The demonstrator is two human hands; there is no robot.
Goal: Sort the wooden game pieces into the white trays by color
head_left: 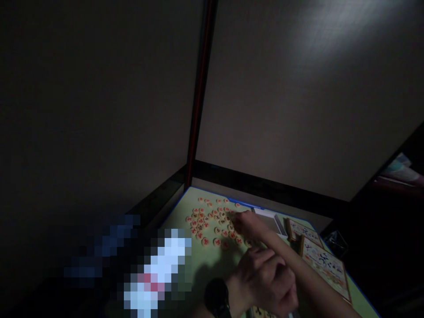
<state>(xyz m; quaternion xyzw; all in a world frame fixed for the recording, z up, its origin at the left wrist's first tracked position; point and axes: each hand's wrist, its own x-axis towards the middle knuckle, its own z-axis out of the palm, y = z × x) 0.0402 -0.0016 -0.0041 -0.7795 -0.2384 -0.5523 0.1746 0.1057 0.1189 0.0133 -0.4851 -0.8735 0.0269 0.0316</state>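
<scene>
Many round Chinese chess pieces (200,221) with red or black characters lie loosely spread on the pale green table (205,260). At the right side of this spread, my right hand (247,224) is down among the pieces with curled fingers. Its fingertips are hidden, so I cannot make out what they hold. Nearer to me, my left hand (266,280), with a dark watch at the wrist, is closed with fingers bent in. Whatever it holds does not show. Below it, a box of chess pieces (261,312) with black characters is partly visible at the bottom edge.
A pale open box (270,221) sits behind my right hand. Two flat boxes with printed lids, one (304,232) farther back and one (326,265) nearer, lie at the right. Walls (265,110) meet in a corner behind the table. A pixelated patch covers the lower left.
</scene>
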